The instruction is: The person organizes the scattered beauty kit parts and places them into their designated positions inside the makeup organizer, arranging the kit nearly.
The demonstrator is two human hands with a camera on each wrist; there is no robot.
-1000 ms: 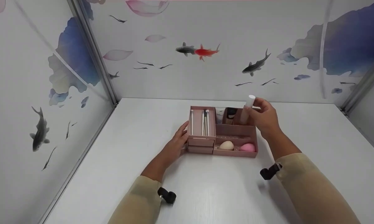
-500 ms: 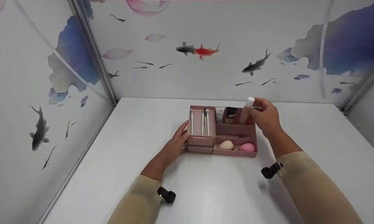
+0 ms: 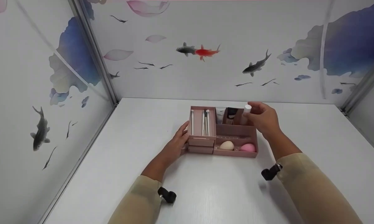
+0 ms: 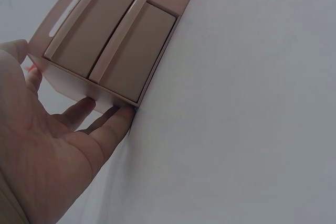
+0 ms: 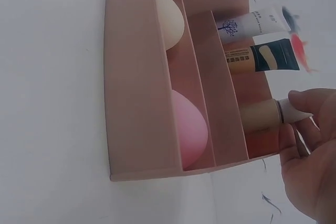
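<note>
A pink makeup organizer (image 3: 235, 153) stands on the white table. The left hand (image 3: 174, 145) rests against its left side, fingertips on the outer wall beside two small drawers (image 4: 137, 51). At the back right compartment, the right hand (image 3: 265, 119) pinches the white cap of a foundation bottle (image 5: 261, 116) between thumb and fingers. The bottle stands inside the compartment, its beige body below the rim. To its left are a dark-capped tube (image 5: 268, 55) and a white tube (image 5: 254, 24). A cream makeup sponge (image 3: 226, 145) and a pink makeup sponge (image 3: 247, 147) sit in the front compartment.
Several thin makeup brushes (image 3: 205, 123) lie in the organizer's top left tray. White panels (image 3: 205, 81) printed with fish and petals enclose the table at the back and sides. A black wrist camera (image 3: 167, 195) sits on each sleeve.
The right hand has lowered the foundation bottle further into the back right compartment, its cap moving down and slightly left. The left hand stays against the organizer's side.
</note>
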